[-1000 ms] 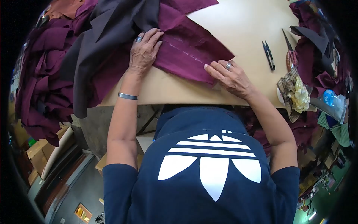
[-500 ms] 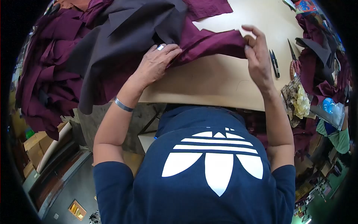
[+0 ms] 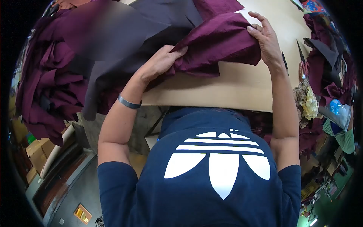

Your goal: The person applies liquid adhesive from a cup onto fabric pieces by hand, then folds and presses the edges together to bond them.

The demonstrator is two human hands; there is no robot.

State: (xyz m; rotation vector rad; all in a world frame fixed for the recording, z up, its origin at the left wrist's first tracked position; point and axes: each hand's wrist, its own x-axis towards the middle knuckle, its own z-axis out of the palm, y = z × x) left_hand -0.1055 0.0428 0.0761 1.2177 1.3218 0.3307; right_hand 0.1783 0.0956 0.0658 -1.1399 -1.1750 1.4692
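Your hands are apart, each clamped on the burgundy cloth [image 3: 223, 41] stretched between them above the table [image 3: 211, 92]. Your left hand [image 3: 160, 63] grips a gathered fold; your right hand [image 3: 268, 43] pinches the far end, index finger raised. Dark grey fabric [image 3: 166, 28] lies beside your left hand, with a burgundy pile [image 3: 47, 81] farther left. Beyond your right forearm are scissors [image 3: 303, 68] and a crumpled yellowish bundle [image 3: 310, 104].

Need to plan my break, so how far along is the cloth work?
Done: no neat finished stack shows. In hand: one maroon piece, raised over the table between the left hand and right hand. Left: perhaps the dark cloth and loose maroon pile, though I cannot tell whether they are waiting or already handled. The scissors lie untouched.
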